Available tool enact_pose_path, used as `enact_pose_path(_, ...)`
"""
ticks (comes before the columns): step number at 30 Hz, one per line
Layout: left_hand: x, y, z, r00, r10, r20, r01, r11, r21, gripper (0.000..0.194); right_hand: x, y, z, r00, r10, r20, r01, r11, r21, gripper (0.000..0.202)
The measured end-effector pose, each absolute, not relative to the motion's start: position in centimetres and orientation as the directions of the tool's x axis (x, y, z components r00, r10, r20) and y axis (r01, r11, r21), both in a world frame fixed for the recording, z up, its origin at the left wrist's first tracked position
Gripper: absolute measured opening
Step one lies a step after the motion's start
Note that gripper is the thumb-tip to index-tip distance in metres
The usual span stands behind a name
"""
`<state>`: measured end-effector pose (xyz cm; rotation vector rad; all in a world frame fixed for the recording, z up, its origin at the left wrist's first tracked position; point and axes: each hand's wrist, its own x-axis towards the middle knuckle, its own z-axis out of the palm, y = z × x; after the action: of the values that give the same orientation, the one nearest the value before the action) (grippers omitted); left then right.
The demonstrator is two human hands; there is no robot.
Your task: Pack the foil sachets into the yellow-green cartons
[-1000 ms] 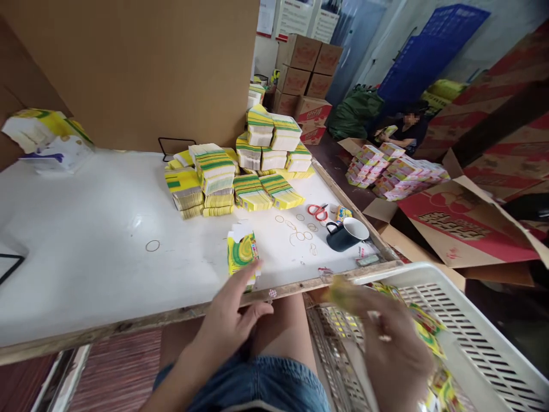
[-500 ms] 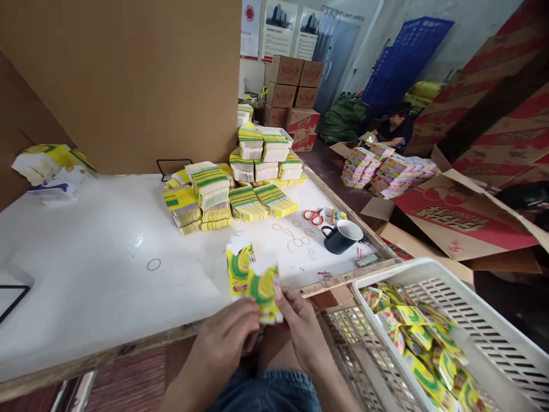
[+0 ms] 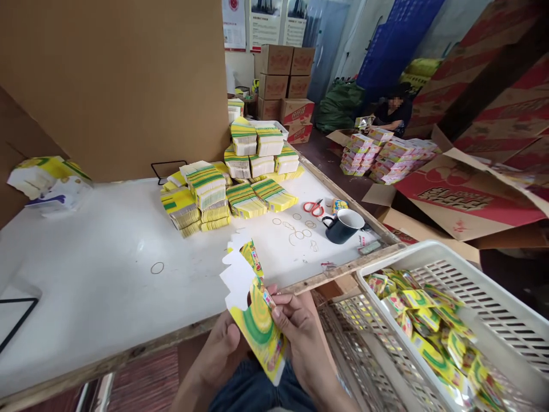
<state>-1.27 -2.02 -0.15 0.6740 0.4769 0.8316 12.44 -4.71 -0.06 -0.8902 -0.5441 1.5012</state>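
A yellow-and-green printed carton (image 3: 258,326) with white flaps is held tilted over my lap, in front of the table edge. My right hand (image 3: 295,323) pinches its right edge between thumb and fingers. At the carton's left edge is my left hand (image 3: 221,343), thumb bent against it and the other fingers partly hidden behind. Just beyond, another printed carton (image 3: 254,257) lies on the white table (image 3: 107,292), partly covered by the held one. Bundled stacks of flat cartons (image 3: 208,186) stand farther back on the table.
To the right, a white plastic basket (image 3: 429,252) holds many yellow packs (image 3: 446,343). A dark mug (image 3: 343,226), red-handled scissors (image 3: 314,208) and several rubber bands (image 3: 298,233) lie near the table's right edge. An open cardboard box (image 3: 467,197) and a seated person (image 3: 392,111) are beyond.
The carton, smaller and blurred earlier, now shows a long printed panel and white flaps, tilted toward my lap. My left hand has turned, its thumb now upward. The view has shifted slightly.
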Motion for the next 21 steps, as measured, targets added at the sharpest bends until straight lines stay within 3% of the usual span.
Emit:
enact_pose_path(5, -1.4, -3.0, -1.4, 0.343, 0.907, -0.244, -0.472, 0.391, 0.790, 0.044, 12.0, -4.5, -0.1, -0.007, 0.969, -0.246, -0.689, -0.183, -0.701, 0.019)
enact_pose_path(11, -0.9, -3.2, -0.3, 0.332, 0.923, -0.197, -0.490, 0.347, 0.800, 0.057, 11.9, -4.2, 0.3, 0.066, 0.961, -0.270, -0.694, -0.150, -0.704, 0.019)
enact_pose_path(16, -0.7, -2.4, -0.1, 0.366, 0.919, -0.147, -0.508, 0.330, 0.796, 0.044, 12.8, -4.3, 0.2, 0.156, 0.969, -0.191, -0.509, -0.087, -0.856, 0.021)
enact_pose_path(21, -0.4, -2.1, -0.6, 0.264, 0.941, -0.211, -0.461, 0.316, 0.829, 0.030, 13.2, -4.8, -0.4, 0.165, 0.980, -0.112, -0.248, -0.069, -0.966, 0.020)
